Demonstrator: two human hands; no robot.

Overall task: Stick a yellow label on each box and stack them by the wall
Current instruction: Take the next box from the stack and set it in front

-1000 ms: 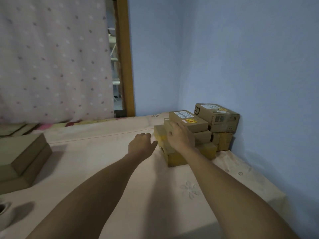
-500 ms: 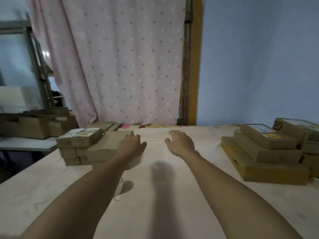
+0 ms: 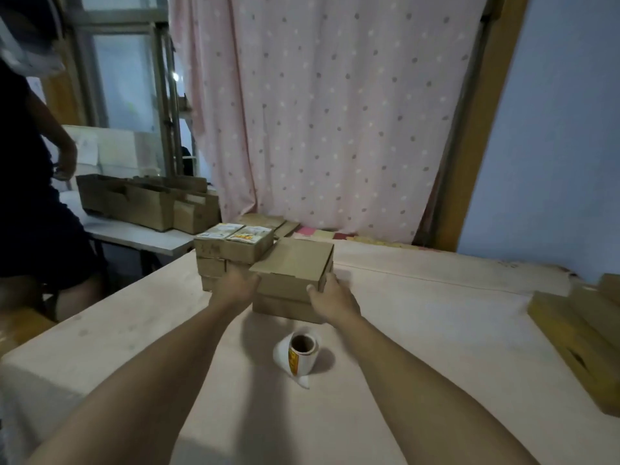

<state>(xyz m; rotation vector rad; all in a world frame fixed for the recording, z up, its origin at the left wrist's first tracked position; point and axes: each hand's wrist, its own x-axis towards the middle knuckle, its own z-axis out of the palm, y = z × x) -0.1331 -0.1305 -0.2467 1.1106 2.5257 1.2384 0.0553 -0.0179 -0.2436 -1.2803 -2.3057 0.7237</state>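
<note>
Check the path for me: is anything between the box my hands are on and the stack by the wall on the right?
Nothing visible lies on the table cover between the top box and the stacked boxes at the right edge. The label roll lies nearer you, in front of the box and off that line.

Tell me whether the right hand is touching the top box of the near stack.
Touching. In the head view the right hand has its thumb on the near right corner of the top box, fingers round its side.
</note>
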